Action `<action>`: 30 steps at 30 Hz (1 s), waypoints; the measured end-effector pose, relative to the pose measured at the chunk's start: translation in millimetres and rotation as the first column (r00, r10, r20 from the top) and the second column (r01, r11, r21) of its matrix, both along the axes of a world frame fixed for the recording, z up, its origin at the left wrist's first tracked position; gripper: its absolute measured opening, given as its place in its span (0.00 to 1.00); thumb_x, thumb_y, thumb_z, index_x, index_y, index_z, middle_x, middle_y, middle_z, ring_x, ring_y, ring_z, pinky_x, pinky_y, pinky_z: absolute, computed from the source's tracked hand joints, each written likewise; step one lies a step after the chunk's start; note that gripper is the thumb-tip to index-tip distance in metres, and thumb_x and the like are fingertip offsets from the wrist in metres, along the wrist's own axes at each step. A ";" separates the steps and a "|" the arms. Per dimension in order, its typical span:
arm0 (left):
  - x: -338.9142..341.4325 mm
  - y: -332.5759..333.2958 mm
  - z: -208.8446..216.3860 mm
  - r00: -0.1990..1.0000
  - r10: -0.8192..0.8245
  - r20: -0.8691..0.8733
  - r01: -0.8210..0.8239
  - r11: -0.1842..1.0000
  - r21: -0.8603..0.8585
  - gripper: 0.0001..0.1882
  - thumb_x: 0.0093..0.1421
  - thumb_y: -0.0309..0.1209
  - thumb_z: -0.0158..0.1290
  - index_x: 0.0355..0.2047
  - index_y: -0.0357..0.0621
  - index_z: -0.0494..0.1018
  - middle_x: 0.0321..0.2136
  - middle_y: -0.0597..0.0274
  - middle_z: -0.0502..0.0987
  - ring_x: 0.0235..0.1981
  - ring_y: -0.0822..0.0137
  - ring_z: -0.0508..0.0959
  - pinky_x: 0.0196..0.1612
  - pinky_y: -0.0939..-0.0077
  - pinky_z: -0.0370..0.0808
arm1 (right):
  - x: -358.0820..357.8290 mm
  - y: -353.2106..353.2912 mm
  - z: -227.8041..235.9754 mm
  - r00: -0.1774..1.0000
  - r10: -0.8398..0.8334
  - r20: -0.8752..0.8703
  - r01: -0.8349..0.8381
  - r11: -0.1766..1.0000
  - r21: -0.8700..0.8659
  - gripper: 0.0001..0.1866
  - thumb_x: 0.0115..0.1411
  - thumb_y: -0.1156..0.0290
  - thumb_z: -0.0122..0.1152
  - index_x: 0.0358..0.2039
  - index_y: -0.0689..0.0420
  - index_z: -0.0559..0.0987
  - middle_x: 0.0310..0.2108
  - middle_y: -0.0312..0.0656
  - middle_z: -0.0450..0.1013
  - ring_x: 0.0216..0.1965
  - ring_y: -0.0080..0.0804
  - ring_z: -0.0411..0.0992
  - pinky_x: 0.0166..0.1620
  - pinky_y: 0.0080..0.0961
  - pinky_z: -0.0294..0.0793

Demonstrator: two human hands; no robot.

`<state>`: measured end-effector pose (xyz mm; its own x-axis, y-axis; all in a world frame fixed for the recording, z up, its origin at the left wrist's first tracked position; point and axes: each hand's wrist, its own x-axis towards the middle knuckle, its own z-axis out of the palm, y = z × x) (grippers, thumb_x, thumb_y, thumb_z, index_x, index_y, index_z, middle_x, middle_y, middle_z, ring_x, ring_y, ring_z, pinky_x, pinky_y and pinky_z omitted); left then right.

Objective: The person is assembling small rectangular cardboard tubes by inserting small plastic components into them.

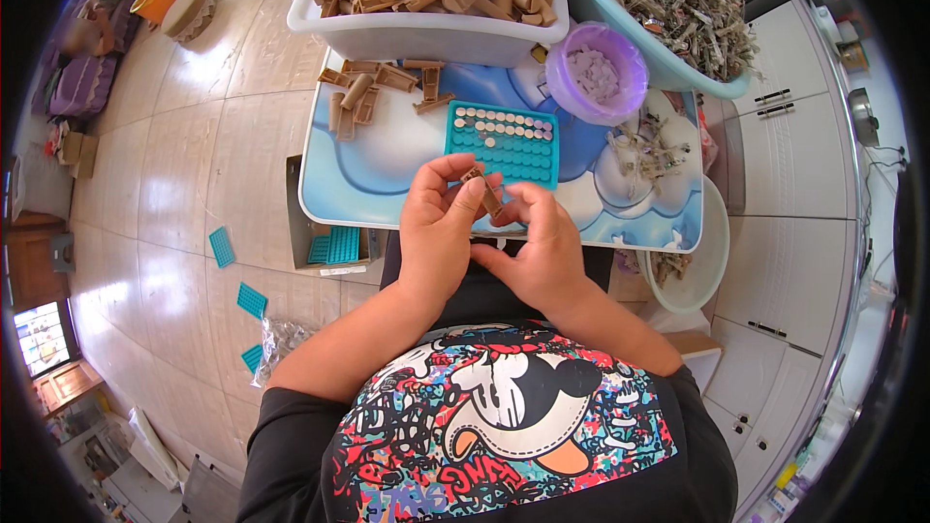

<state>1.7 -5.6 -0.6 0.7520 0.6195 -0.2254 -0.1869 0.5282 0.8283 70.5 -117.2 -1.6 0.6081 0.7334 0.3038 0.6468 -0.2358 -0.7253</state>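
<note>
In front of my body, my left hand (pixel 438 223) pinches a small brown plastic part (pixel 490 199) between thumb and fingers, tilted over the table's near edge. The curled fingers of my right hand (pixel 544 247) meet the lower end of that part, while its thumb lies lower down. Just beyond my hands is a teal tray (pixel 518 163) with rows of round cups. Small pale discs fill its far rows, and one more sits below them. Several loose brown parts (pixel 395 77) lie to the left of the tray.
Behind stands a white bin (pixel 426 39) heaped with brown parts. A purple bowl (pixel 620 102) holds pale pieces. At far right, a large tub (pixel 712 82) is full of tangled wired pieces; a small pile (pixel 649 155) lies on the table (pixel 363 199). Teal trays (pixel 222 246) lie on the floor.
</note>
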 end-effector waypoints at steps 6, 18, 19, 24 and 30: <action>-1.9 3.8 2.2 1.000 -0.014 0.021 0.014 1.000 -0.008 0.16 0.61 0.23 0.47 0.49 0.38 0.59 0.42 0.56 0.68 0.43 0.65 0.74 0.44 0.74 0.75 | -1.2 0.2 0.6 0.998 0.045 0.051 -0.050 0.994 0.102 0.29 0.44 0.77 0.67 0.48 0.59 0.66 0.24 0.35 0.74 0.22 0.33 0.67 0.32 0.31 0.63; -7.9 12.2 5.1 0.997 -0.058 0.045 0.062 0.994 -0.086 0.17 0.62 0.24 0.46 0.50 0.38 0.58 0.44 0.54 0.69 0.43 0.60 0.75 0.44 0.67 0.77 | 0.8 -7.4 -1.2 0.991 0.124 0.059 -0.130 0.983 0.127 0.15 0.49 0.82 0.60 0.38 0.58 0.73 0.22 0.37 0.70 0.23 0.29 0.69 0.28 0.24 0.65; -8.3 12.3 5.9 0.998 -0.059 0.031 0.061 0.994 -0.093 0.17 0.62 0.24 0.46 0.50 0.38 0.58 0.44 0.54 0.69 0.43 0.60 0.75 0.44 0.68 0.77 | 1.8 -7.4 -0.3 0.991 0.124 0.058 -0.131 0.983 0.127 0.15 0.49 0.82 0.60 0.38 0.58 0.73 0.22 0.37 0.70 0.23 0.29 0.69 0.28 0.24 0.65; -8.2 11.7 7.3 0.998 -0.055 -0.009 0.053 0.992 -0.114 0.16 0.61 0.24 0.47 0.49 0.36 0.61 0.41 0.54 0.72 0.42 0.61 0.76 0.43 0.71 0.76 | 6.4 -2.6 -0.2 0.961 0.168 0.220 -0.188 0.979 0.077 0.15 0.47 0.79 0.63 0.38 0.56 0.75 0.19 0.35 0.72 0.21 0.32 0.69 0.32 0.30 0.66; -9.1 9.8 2.3 0.988 -0.097 -0.117 0.071 0.976 -0.205 0.14 0.61 0.26 0.49 0.46 0.33 0.68 0.38 0.53 0.75 0.40 0.62 0.77 0.41 0.72 0.77 | 9.1 1.7 -1.5 0.921 0.199 0.335 -0.213 0.977 0.004 0.15 0.46 0.72 0.65 0.37 0.53 0.76 0.16 0.33 0.69 0.20 0.30 0.69 0.31 0.28 0.64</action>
